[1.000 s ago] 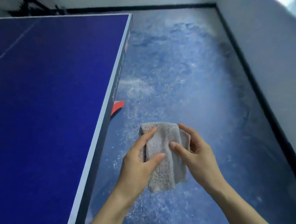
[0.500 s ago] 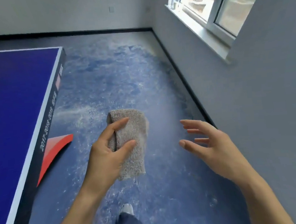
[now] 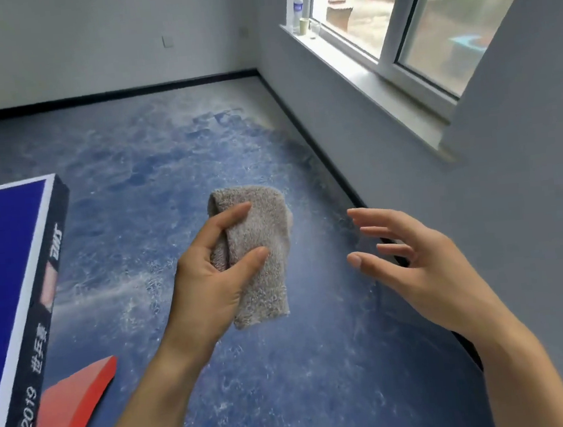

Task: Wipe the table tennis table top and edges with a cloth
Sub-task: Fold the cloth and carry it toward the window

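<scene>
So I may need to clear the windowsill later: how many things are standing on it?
3: a clear bottle at the far end, a pale cup beside it, and a small glass next along. Nearer sill looks bare; more may sit beyond the frame.

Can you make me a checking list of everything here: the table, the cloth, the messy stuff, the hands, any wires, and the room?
Surface: blue table tennis table at left, only its corner and printed side edge in view.
Job's things: folded grey cloth, held in the air beside the table, not touching it.
Clutter: nothing seen on the table.
Hands: left hand holds the cloth in its grip; right hand is open and empty.
Cables: nothing seen.
Surroundings: mottled blue floor, red panel under the table, bottle and cup on the windowsill.
</scene>
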